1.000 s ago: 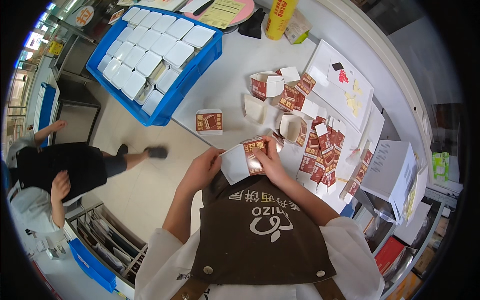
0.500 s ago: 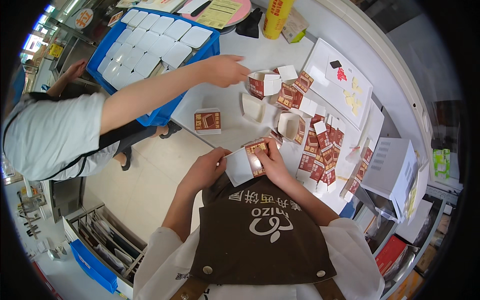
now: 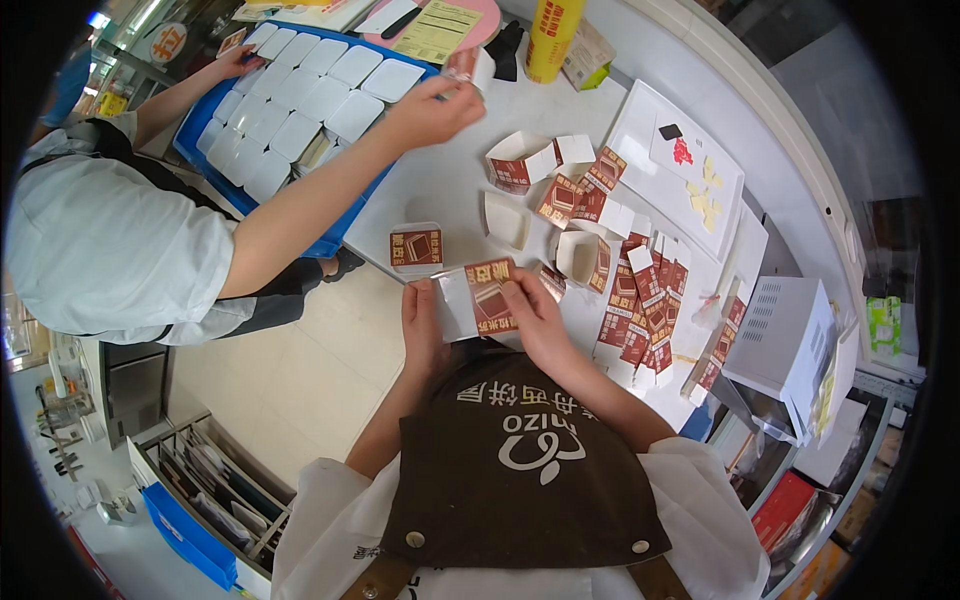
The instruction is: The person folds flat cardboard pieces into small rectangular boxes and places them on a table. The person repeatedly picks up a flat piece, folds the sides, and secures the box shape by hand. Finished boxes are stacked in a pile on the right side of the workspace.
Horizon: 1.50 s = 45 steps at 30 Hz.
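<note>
Between my two hands, close above the table's near edge, is a brown-and-white paper carton. My left hand grips its white left end, and my right hand holds its printed right side with the thumb on top. Just beyond my left hand, a similar carton sits on the table. Past my right hand stand several opened cartons, among them a white-lined one and a two-tone one. A pile of flat printed cartons lies to the right.
A co-worker at left reaches a hand with a small brown carton over a blue crate of white-topped packs. A white tray with paper bits and a grey box-shaped appliance stand at right.
My hands have lifted the carton away from my apron, its printed face now turned more upward. The co-worker's hand has moved from the opened cartons toward the crate, carrying a small carton.
</note>
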Tool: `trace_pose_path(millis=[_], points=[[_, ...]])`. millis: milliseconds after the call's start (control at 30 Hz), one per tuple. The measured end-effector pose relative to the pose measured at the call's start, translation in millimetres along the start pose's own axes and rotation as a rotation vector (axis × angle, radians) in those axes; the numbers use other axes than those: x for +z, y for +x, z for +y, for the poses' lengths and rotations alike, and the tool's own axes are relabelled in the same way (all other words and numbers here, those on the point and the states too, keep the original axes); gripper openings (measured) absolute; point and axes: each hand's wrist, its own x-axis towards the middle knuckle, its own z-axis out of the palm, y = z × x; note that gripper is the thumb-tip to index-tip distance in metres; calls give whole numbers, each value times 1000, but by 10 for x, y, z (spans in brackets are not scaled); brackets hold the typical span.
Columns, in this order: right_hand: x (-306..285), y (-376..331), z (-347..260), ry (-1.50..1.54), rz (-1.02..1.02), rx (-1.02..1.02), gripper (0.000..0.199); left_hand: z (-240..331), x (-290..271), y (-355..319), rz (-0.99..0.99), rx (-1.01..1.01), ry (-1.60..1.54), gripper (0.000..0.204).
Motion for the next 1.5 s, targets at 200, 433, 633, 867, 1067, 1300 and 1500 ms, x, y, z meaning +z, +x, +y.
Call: trace_pose_path(millis=[200, 433, 633, 867, 1067, 1300, 1500], points=[[-102, 64, -335, -56, -31, -243, 53, 88, 117, -47, -77, -26, -33, 24], [-55, 124, -557, 2, -215, -259, 69, 434, 309, -202, -152, -44, 58, 35], [1, 238, -699, 52, -264, -255, 73, 660, 655, -316, -96, 24, -85, 36], [115, 291, -737, -151, -257, -317, 71, 646, 490, -178, -224, -85, -210, 47], [22, 329, -831, -285, -353, -347, 68, 644, 347, -111, -135, -158, -287, 49], [92, 254, -788, -339, -311, -472, 69, 857, 508, -256, -118, -217, -334, 49], [126, 251, -741, -212, -363, -423, 70, 926, 571, -384, -146, -169, -308, 50]])
